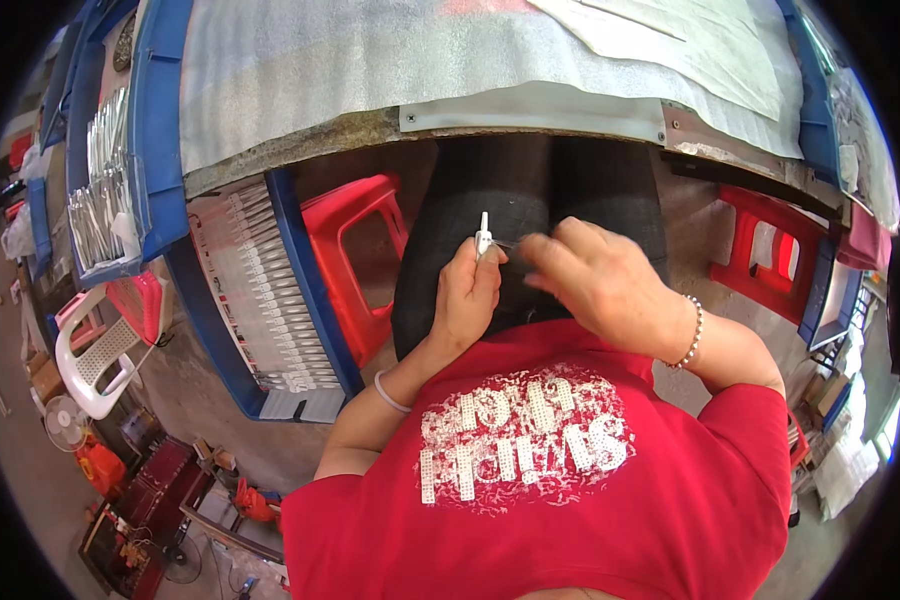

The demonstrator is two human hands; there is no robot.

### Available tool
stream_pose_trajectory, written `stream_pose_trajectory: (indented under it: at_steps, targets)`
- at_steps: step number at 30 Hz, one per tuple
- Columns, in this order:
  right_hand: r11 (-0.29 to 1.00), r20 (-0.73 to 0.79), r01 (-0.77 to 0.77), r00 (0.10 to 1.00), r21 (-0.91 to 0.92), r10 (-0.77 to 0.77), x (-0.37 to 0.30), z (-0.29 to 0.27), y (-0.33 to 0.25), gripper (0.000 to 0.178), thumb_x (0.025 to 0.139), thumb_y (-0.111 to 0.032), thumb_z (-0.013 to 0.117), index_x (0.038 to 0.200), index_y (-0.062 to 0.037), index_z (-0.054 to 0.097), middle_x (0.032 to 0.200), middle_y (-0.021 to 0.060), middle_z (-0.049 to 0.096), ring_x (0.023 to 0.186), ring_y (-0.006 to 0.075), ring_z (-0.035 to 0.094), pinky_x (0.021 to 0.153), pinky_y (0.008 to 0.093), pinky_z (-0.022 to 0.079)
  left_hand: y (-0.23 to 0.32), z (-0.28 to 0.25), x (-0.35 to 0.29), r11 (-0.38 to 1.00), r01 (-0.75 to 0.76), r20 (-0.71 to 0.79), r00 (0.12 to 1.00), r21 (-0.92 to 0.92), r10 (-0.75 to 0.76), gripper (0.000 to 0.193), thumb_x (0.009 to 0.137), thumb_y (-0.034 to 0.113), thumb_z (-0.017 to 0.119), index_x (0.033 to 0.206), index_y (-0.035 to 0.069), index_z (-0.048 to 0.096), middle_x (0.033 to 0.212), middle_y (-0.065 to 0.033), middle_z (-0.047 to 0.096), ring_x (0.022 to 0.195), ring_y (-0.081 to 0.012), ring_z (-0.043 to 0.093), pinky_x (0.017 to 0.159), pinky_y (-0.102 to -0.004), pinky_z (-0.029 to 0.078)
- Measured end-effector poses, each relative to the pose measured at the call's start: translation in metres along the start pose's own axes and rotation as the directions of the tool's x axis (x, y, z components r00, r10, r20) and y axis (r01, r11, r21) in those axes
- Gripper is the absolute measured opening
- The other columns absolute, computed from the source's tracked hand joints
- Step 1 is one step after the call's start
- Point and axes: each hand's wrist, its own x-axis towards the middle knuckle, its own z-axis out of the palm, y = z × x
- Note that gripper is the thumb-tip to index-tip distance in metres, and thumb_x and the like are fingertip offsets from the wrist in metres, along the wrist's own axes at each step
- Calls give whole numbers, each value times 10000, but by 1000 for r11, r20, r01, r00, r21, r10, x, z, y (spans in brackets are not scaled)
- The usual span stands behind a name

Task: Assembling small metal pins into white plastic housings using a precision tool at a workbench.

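In front of my lap, my left hand (467, 295) is closed around a white piece that looks like a drawing compass (484, 238), its narrow knob pointing up. The lower part is hidden in my fingers. My right hand (595, 275) is just to the right, fingers bent together and slightly blurred by motion. A thin dark line runs from the compass head toward its fingertips; what they pinch is too small to make out.
A blue crate (205, 345) at my left holds rows of similar white pieces. Silvery metal parts (100, 215) fill a bin beyond it. Red stools (360, 260) stand on both sides. Ahead is the table edge (530, 112), covered with foam sheet.
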Motion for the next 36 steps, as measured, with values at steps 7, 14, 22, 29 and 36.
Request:
stream_pose_trajectory:
  at_steps: [7, 14, 22, 29, 36]
  targets:
    - [999, -120, 46, 992, 15, -44, -1, 5, 7, 237, 763, -102, 715, 909, -9, 554, 922, 145, 568, 685, 299, 582, 568, 385, 481, 0, 1, -1, 999, 28, 11, 1000, -39, -27, 179, 979, 150, 453, 890, 16, 531, 571, 19, 461, 487, -40, 435, 428, -231, 344]
    - [962, 166, -273, 948, -19, 273, -2, 2, 0, 271, 842, -141, 648, 1060, -2, 567, 928, 150, 578, 734, 323, 612, 592, 384, 507, -1, 0, 0, 994, 44, 3, 999, -97, -44, 179, 989, 152, 442, 907, 18, 529, 585, 35, 449, 483, -31, 417, 424, -220, 329]
    - [976, 70, -218, 973, -15, 218, -5, 4, 0, 310, 797, -147, 683, 1073, -43, 588, 898, 115, 578, 777, 294, 622, 605, 369, 503, -1, 2, 0, 994, 44, 0, 999, -101, -44, 174, 985, 138, 447, 897, 15, 532, 582, 33, 447, 482, -29, 415, 424, -221, 328]
    - [983, 62, -69, 995, -168, 80, -1, 37, 33, 283, 776, -8, 583, 1053, -10, 528, 849, 122, 567, 780, 291, 618, 665, 371, 490, -3, 3, -2, 997, 31, 1, 1000, -73, -31, 159, 979, 121, 454, 894, 12, 531, 578, 28, 446, 480, -30, 413, 423, -225, 327]
    - [932, -177, -118, 966, 342, 188, 19, 58, 32, 189, 764, -8, 635, 930, 8, 546, 835, 147, 560, 745, 320, 596, 635, 379, 474, -10, 3, -1, 999, -10, -16, 1000, -33, 10, 141, 968, 97, 453, 891, 3, 523, 558, -9, 457, 468, -65, 442, 420, -260, 336]
